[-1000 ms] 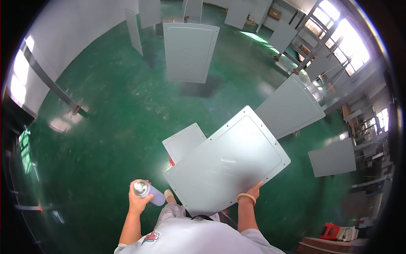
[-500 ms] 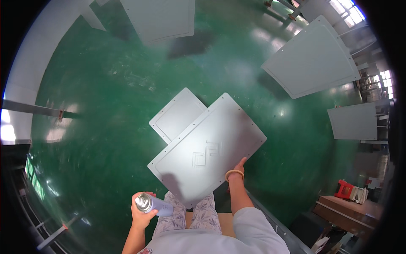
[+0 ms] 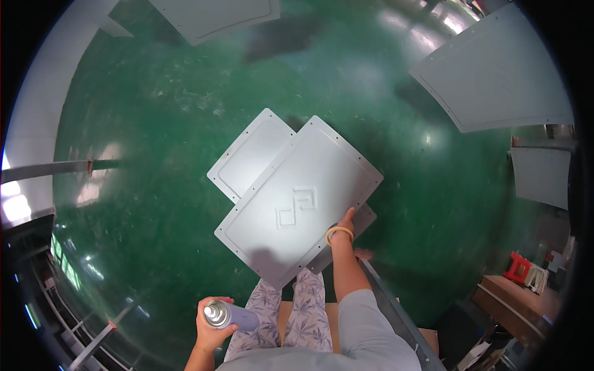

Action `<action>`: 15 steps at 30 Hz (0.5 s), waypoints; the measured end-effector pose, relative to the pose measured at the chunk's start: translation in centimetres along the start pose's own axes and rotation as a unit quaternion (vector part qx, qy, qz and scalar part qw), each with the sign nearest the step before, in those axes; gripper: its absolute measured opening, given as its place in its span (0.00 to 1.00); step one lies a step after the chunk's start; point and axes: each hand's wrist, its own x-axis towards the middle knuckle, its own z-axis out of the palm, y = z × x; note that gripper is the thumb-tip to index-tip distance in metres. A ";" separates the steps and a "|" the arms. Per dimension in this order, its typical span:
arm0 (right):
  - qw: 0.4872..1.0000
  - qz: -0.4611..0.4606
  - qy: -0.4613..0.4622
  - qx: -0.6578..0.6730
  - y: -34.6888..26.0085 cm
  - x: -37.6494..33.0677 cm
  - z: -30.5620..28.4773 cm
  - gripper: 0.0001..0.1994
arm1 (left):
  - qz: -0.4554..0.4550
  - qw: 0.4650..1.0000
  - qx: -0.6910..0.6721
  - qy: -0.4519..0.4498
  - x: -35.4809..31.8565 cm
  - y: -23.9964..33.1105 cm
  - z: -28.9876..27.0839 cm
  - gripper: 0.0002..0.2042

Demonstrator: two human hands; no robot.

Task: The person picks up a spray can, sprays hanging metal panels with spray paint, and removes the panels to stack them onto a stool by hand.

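My left hand [image 3: 211, 334] is wrapped round a pale purple aerosol can [image 3: 245, 317], its white nozzle pointing up toward me. In front of my legs a grey sheet panel [image 3: 291, 161] with an embossed angular mark and holes along its rims lies slantwise across another grey panel [image 3: 247, 151]. The lower panel shows at the upper left and again beneath the right edge. My right hand [image 3: 344, 226], a tan bangle at its wrist, grips the upper panel's near right edge. Some of its fingers are hidden. A dark shadow falls on the panel's near left corner.
More grey panels stand raised at the far left [image 3: 216, 15], far right [image 3: 501, 68] and right [image 3: 541, 176]. A grey rail [image 3: 402, 315] runs beside my right side. A wooden table [image 3: 513, 303] with a red object [image 3: 518, 267] is at the lower right. The floor [image 3: 154, 173] is green.
The upper panel has shifted slightly away and left in view, with my right hand still at its edge. More of the lower panel shows at the right. The left hand keeps the can.
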 end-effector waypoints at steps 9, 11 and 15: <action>0.961 -0.179 0.126 -0.168 2.5 2.6 0.7 0.28 | -0.003 1.000 0.009 -0.002 0.0 0.6 0.4 0.36; 0.947 -0.252 0.160 -0.119 3.4 3.2 0.6 0.20 | 0.001 1.000 0.006 -0.008 -0.1 0.6 0.6 0.36; 0.918 -0.289 0.158 -0.220 3.9 2.9 1.0 0.17 | 0.002 1.000 -0.001 -0.004 -0.5 0.9 0.9 0.36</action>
